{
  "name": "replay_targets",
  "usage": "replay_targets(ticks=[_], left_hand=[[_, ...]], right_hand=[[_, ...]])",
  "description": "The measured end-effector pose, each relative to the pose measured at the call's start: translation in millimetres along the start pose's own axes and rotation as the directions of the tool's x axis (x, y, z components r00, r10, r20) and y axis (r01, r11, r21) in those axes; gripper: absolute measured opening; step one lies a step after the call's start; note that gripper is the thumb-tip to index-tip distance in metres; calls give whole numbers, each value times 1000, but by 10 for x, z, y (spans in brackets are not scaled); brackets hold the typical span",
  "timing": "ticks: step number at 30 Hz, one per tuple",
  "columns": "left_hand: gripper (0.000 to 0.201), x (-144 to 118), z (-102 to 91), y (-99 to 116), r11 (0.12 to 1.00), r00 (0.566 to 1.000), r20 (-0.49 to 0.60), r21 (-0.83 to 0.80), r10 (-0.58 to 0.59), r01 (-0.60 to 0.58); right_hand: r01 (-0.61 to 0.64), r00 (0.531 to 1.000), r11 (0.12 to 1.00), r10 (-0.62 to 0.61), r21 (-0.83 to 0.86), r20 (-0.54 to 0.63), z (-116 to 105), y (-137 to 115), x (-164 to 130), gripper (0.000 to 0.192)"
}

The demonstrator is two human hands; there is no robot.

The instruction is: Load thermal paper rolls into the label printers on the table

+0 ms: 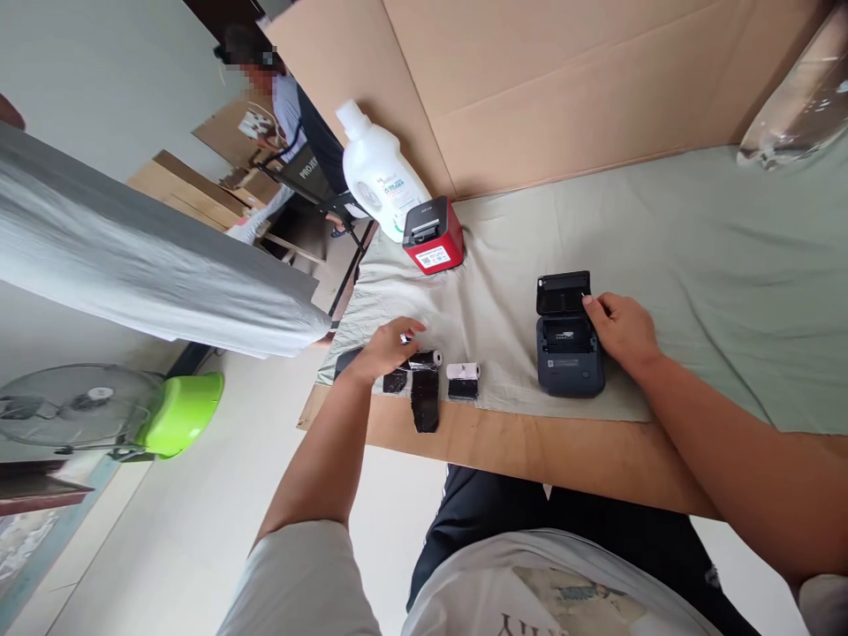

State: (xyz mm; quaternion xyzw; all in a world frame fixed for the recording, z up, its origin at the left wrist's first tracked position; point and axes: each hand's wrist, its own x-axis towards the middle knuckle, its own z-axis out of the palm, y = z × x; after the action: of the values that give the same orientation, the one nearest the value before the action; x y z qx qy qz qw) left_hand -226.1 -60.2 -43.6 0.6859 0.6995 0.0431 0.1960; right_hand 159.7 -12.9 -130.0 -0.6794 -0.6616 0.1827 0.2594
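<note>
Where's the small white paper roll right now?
In the head view, the small white paper roll lies on the green cloth near the table's front edge, between the left hand and the dark printer.

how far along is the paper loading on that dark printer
Done: the dark grey portable printer sits on the green cloth with its lid open; the paper bay looks empty. In hand: the right hand steadies the printer, while the left hand reaches a small white paper roll in black wrapping. A second white roll lies beside it. Left: no roll is in the printer yet, and the lid is unclosed.
</note>
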Motion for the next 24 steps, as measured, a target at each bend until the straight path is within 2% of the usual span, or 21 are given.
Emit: replay_targets(ticks=[2, 6, 11, 14, 17, 19, 21, 24], left_hand=[[45, -5, -58, -75, 998, 1000, 0, 61, -8, 8], [56, -45, -62, -105, 981, 984, 177, 193, 2, -36], [51, -59, 1, -100, 985, 983, 171, 144, 74, -99], [54, -52, -76, -175, 995, 995, 90, 94, -42, 34], [43, -91, -262, -198, 990, 988, -67, -36, -140, 137], [39, -157, -395, -117, 982, 979, -167, -170, -114, 85], [39, -239, -483, 47, 953, 973, -231, -300, -31, -40], [37, -322, -491, 349, 864, 971, -224, -470, 81, -181]], right_hand=[[-5, 1000, 1000, 5, -6, 10, 2, 3, 2, 57], [0, 1000, 1000, 0, -3, 0, 13, 12, 4, 58], [9, 1000, 1000, -9, -3, -6, 21, 24, 10, 57], [-2, 1000, 1000, 2, -9, 4, 12, 14, 9, 55], [-10, 1000, 1000, 10, -10, 14, 5, 3, 5, 52], [-12, 1000, 1000, 12, -1, 14, 9, 2, 3, 53], [-14, 1000, 1000, 14, 5, 7, 18, 8, 2, 55], [-9, 1000, 1000, 9, 2, 0, 34, 22, 3, 57]])
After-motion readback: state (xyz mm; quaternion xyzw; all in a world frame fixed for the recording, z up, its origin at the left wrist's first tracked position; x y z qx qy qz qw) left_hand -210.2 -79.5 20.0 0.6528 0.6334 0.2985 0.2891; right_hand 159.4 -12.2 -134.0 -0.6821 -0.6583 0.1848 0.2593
